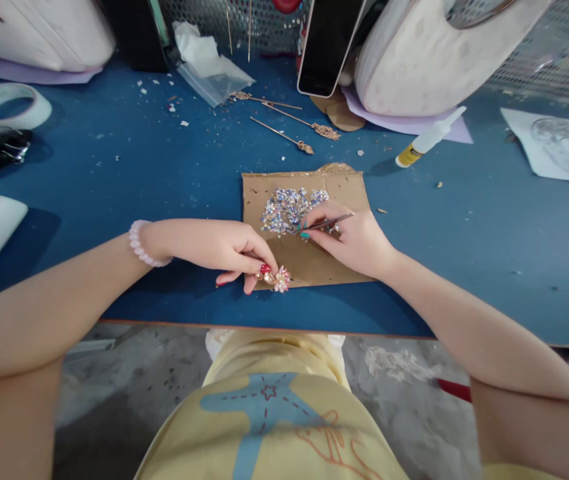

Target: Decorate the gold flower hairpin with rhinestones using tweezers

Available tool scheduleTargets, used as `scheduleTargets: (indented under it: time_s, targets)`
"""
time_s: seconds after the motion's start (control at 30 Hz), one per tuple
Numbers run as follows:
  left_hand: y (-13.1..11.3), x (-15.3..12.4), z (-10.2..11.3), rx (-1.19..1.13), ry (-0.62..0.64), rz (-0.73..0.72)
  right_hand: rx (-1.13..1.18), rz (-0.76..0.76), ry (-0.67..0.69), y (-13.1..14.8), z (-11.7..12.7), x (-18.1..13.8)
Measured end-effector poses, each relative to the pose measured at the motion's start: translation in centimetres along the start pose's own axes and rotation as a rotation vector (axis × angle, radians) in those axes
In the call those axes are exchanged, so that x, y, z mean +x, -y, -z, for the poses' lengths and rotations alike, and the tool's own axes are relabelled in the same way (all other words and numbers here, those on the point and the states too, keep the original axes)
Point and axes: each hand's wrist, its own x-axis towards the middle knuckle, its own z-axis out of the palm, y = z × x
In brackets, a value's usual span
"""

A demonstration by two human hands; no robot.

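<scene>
Between the fingertips of my left hand (pixel 237 248) is a gold hair ornament with a pink flower (pixel 282 279) at its end, held over the front edge of a cardboard sheet (pixel 309 263). My right hand (pixel 351 239) pinches a pair of thin metal tweezers (pixel 333 221). The tweezers' tips, partly hidden by the fingers, are down at a spread of small shiny rhinestones (pixel 284 208) on the cardboard. Whether a stone is in the tips cannot be made out.
Behind the cardboard lie gold hairpins (pixel 284 135). A glue bottle (pixel 421 148) stands to the right, near a printed sheet (pixel 561 147). At the back are a phone (pixel 327 47) and a plastic bag (pixel 211 70); a tape roll (pixel 9 107) is at left.
</scene>
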Motion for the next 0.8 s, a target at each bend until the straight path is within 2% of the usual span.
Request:
scheduleTargets:
  time_s: [0.33,0.57,0.8]
  targets:
    - [0.1,0.0,0.0,0.004,0.007,-0.03,0.028,-0.003,-0.037,0.1,0.3,-0.2]
    - [-0.1,0.0,-0.1,-0.041,-0.006,-0.001,0.096,0.018,-0.068,0.7,0.4,-0.6]
    - [0.0,0.1,-0.1,-0.054,-0.011,0.001,0.198,0.101,0.004,1.8,0.4,-1.2]
